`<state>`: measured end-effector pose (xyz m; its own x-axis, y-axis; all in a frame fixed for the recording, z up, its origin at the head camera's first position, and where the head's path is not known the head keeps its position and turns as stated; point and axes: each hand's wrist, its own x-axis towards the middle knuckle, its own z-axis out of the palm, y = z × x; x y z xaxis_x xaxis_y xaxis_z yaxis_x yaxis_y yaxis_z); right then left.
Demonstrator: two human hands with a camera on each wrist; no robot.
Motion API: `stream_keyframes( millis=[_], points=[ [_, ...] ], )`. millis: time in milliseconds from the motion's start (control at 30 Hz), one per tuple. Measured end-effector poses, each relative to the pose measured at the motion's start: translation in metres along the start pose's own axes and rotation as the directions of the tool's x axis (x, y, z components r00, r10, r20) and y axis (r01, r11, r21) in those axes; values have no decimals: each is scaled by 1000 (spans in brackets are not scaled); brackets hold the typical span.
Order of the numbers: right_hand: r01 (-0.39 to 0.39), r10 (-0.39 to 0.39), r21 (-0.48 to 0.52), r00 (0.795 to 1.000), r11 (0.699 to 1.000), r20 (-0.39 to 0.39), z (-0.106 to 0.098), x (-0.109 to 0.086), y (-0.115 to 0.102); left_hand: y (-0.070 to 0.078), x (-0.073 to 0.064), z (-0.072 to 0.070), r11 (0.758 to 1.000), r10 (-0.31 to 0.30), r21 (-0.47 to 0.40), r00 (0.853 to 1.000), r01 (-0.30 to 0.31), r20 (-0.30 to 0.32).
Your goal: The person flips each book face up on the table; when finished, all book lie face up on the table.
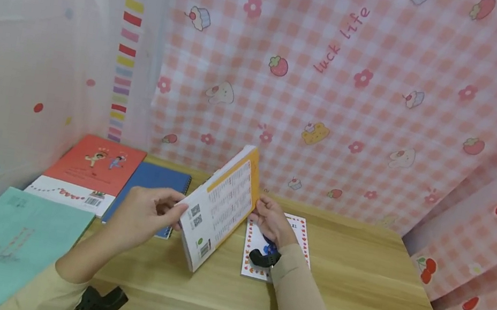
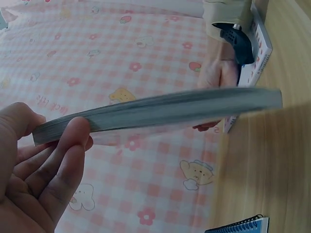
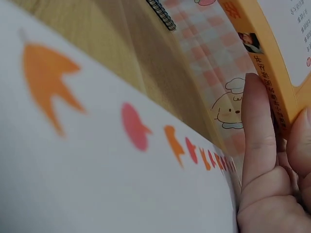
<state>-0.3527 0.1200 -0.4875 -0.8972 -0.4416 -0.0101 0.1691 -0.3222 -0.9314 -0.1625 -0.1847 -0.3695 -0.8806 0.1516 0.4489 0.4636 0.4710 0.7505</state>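
A thick book [image 1: 222,210] with a white and orange cover is held tilted above the table, its printed side with QR codes and a barcode toward the head camera. My left hand [image 1: 141,216] pinches its page-edge side between thumb and fingers. On the spine side, my right hand [image 1: 273,221] grips the orange edge. The left wrist view shows the closed page block [image 2: 165,112] edge-on. In the right wrist view, thumb and fingers hold the orange spine [image 3: 269,73]. Under the right hand lies a white book [image 1: 252,260] with a leaf-patterned border, partly hidden by that hand and wrist.
At the left, a red and white book [image 1: 86,164] overlaps a blue spiral notebook [image 1: 178,183]. A large teal book [image 1: 0,240] lies nearer the front left. Pink checked cloth [image 1: 335,98] hangs behind the wooden table [image 1: 362,298], and a pale curtain [image 1: 15,58] borders the left.
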Motion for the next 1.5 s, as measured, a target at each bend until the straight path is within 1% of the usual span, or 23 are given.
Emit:
stream_keyframes(
  millis=[100,200,300,400,467,533,600,667,733,800,900,1033,1133,1233,1300,1367,1433,1500],
  points=[
    [-16,16,1,999,1000,35,0,0,0,-1,-2,0,1000,9,21,1000,-9,3],
    [-31,30,16,999,999,39,1,-1,-2,0,-4,1,1000,10,21,1000,-10,-3],
    [8,-10,96,1000,995,17,1,-1,-4,1,-3,4,1000,-10,-5,1000,10,-11],
    [53,-55,214,998,975,2,1,0,-7,2,-1,9,998,-44,-39,999,44,5],
    [56,-57,274,998,960,-5,1,0,-8,2,-1,14,995,-69,-68,997,71,29],
    [45,-42,305,999,951,-17,1,0,-8,2,-1,17,993,-80,-84,996,82,36],
    [34,-23,308,999,951,-40,1,0,-8,2,-1,19,992,-87,-91,996,88,18],
    [30,-11,306,998,952,-65,1,0,-7,0,0,20,994,-84,-78,996,82,-19],
    [34,-9,300,996,953,-85,0,1,-7,-2,0,21,997,-63,-43,997,61,-54],
    [43,-14,298,995,954,-100,0,1,-7,-4,1,22,1000,-28,-3,997,28,-71],
    [58,-20,308,992,949,-124,0,1,-6,-7,2,24,999,22,38,997,-19,-68],
    [69,-19,328,988,942,-153,-1,-1,-6,-8,3,25,996,66,62,996,-62,-68],
    [73,-15,351,986,933,-167,0,-2,-6,-8,3,24,990,100,106,992,-91,-78],
    [69,-13,349,987,935,-159,1,-2,-6,-9,2,23,975,164,170,982,-146,-96],
    [62,-12,325,988,944,-154,2,-3,-6,-9,2,23,962,207,201,972,-183,-109],
    [62,-20,307,991,950,-136,2,-3,-6,-10,1,24,953,250,208,960,-222,-121],
    [70,-34,312,992,948,-119,1,-3,-5,-11,1,26,947,279,204,951,-249,-135],
    [78,-54,321,995,944,-84,-1,-3,-3,-12,-1,29,942,302,196,941,-271,-152]
  ],
)
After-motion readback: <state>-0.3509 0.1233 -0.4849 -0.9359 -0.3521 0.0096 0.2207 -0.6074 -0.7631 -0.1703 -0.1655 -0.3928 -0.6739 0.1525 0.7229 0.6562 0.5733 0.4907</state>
